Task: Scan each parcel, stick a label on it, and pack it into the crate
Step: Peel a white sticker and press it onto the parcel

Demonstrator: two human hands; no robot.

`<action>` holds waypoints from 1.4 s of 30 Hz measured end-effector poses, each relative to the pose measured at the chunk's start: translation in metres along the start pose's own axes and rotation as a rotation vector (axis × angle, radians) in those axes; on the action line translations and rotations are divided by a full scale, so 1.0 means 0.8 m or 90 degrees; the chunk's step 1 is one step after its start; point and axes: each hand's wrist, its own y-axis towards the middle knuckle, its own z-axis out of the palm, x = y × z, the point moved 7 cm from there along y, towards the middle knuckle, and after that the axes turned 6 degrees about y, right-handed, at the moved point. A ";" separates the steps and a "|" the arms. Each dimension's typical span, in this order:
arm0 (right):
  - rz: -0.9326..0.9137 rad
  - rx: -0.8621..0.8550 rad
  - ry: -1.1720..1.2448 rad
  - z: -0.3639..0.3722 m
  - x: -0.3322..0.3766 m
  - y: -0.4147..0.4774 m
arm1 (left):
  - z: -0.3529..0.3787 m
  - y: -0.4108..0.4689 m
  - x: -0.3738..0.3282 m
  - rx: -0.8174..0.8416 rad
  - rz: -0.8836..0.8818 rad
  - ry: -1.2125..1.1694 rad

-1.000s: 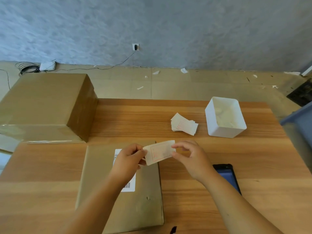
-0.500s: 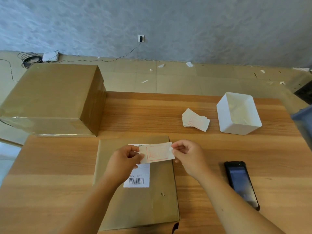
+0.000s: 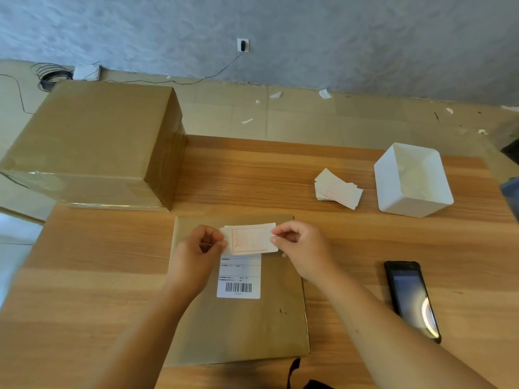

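The left hand and right hand pinched the label taut above the parcel, probably to lay it flat.

**One head-worn view, aimed forward and down**

You look at the wooden surface from above at a slant. Your forearms enter from the bottom edge, and your left hand and right hand meet just below the middle of the frame. It is near enough that the label between them shows red lines, though no readable print. The floor lies beyond the surface's far edge and the wall fills the top strip. The frame tilts slightly, with its right side lower.
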 end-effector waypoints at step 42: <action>0.029 0.055 -0.042 0.098 0.021 0.010 | -0.074 0.016 0.064 -0.020 0.017 0.064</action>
